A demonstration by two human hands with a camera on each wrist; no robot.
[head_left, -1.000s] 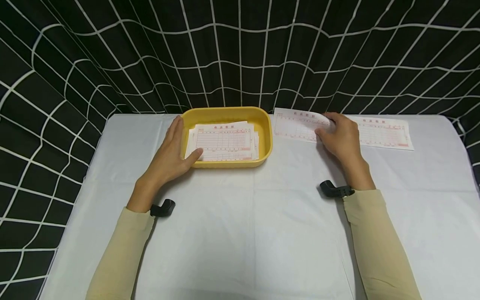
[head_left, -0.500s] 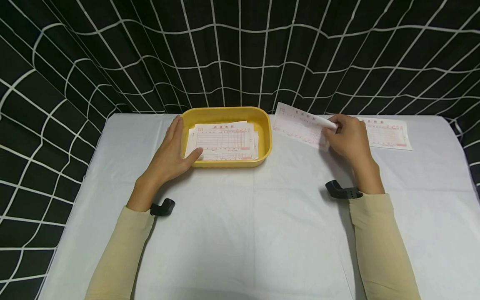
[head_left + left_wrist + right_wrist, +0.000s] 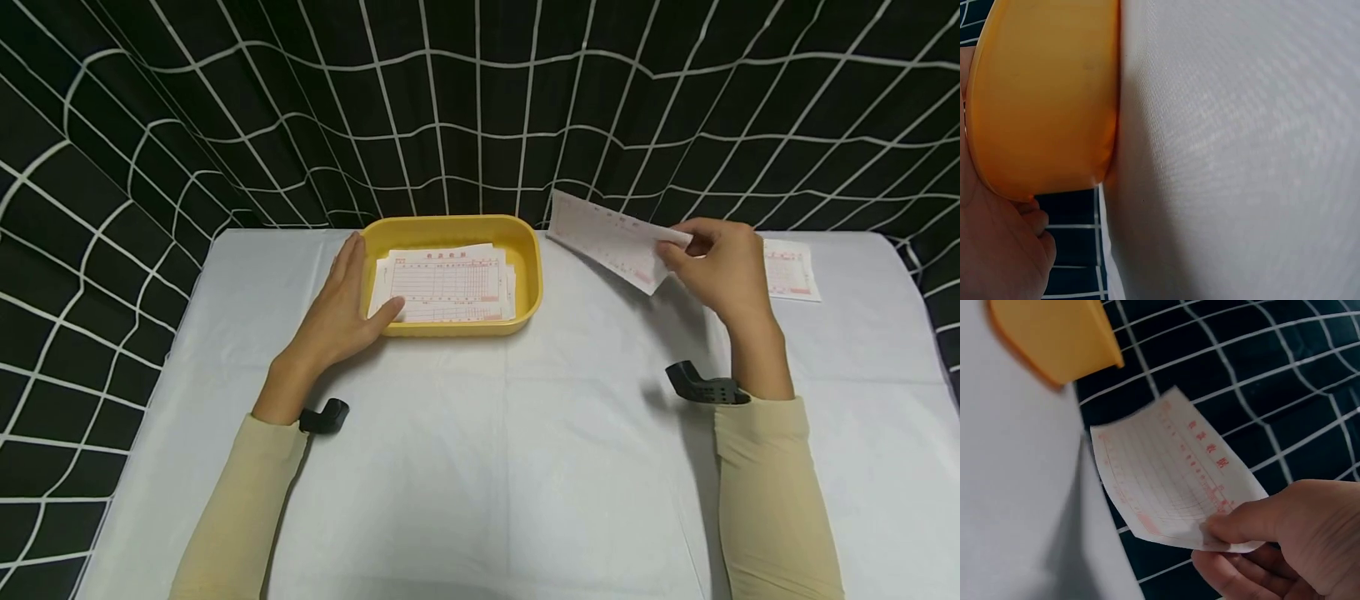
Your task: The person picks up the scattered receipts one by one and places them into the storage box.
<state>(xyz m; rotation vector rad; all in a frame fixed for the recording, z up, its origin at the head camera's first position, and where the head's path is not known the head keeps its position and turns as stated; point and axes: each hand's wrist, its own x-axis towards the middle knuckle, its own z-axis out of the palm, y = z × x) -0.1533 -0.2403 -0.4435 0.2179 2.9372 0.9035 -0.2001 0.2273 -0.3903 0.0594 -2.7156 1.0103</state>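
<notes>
A yellow plastic tray [image 3: 457,327] stands at the table's back edge with several white receipt slips [image 3: 450,279], printed in red, lying in it. My left hand [image 3: 337,308] holds the tray's left end. Its fingers lie along the outside and the thumb reaches over the front rim. To the right, my right hand [image 3: 723,262] pinches another receipt slip [image 3: 611,242] between thumb and fingers at its right end. That slip [image 3: 1166,478] is raised and tilted, its far end pointing toward the tray. More receipt slips [image 3: 791,271] lie on the table, partly hidden behind the right hand.
A white cloth covers the table [image 3: 502,467]. Black netting-patterned fabric with white lines [image 3: 480,100] rises behind the table and along its left side. Each wrist wears a black camera mount [image 3: 326,415].
My right hand has moved right and lifted the receipt slip off the table, tilting it up. The left hand and the tray have stayed in place.
</notes>
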